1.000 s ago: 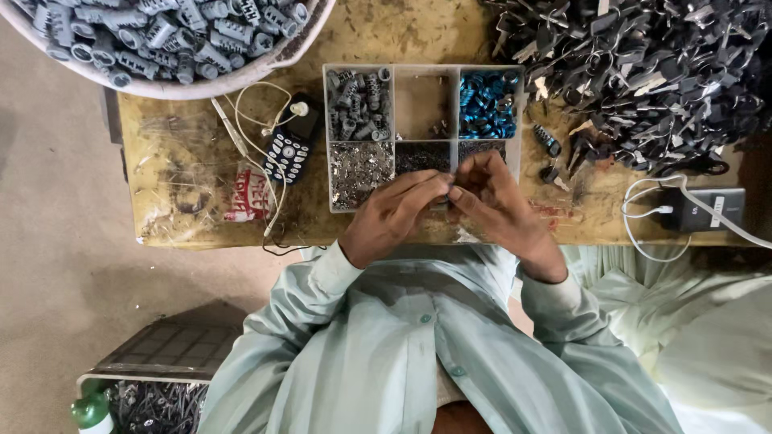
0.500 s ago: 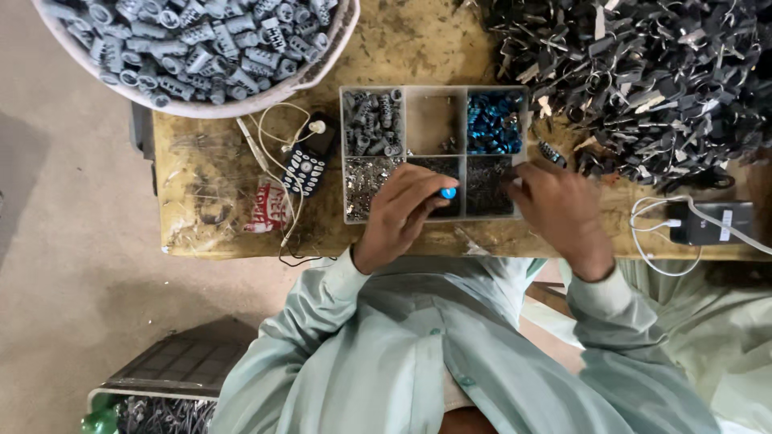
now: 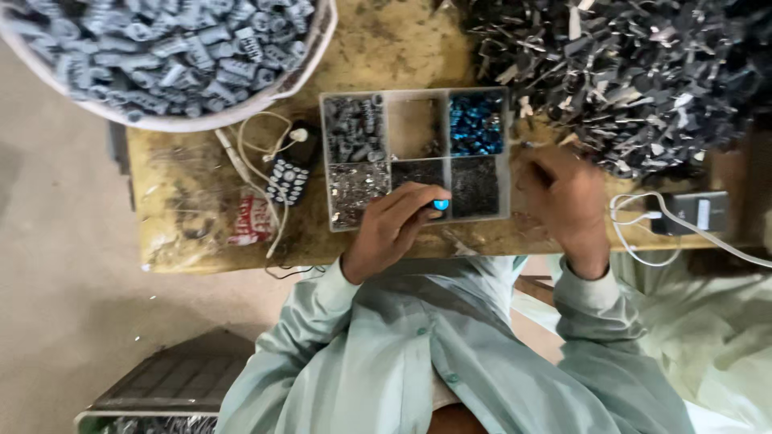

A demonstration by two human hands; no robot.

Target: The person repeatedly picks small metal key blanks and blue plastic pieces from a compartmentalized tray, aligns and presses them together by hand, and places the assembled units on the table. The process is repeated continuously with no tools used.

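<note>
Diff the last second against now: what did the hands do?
The hands were joined in front of the compartment tray; they have split. The left hand stays at the tray's near edge, pinching a small blue part in its fingers. The right hand has swung out right, to the edge of the dark parts pile; its grip cannot be seen. Tray, tub and keypad phone unchanged.

White basin of grey parts (image 3: 173, 56), keypad phone (image 3: 288, 180), earphones (image 3: 265, 145), power bank (image 3: 696, 213)

A flattened red-and-white packet (image 3: 252, 220) is seen left of centre on the worn tabletop (image 3: 185, 241), just beside a small dark keypad phone (image 3: 289, 178); its screen cannot be made out.
</note>
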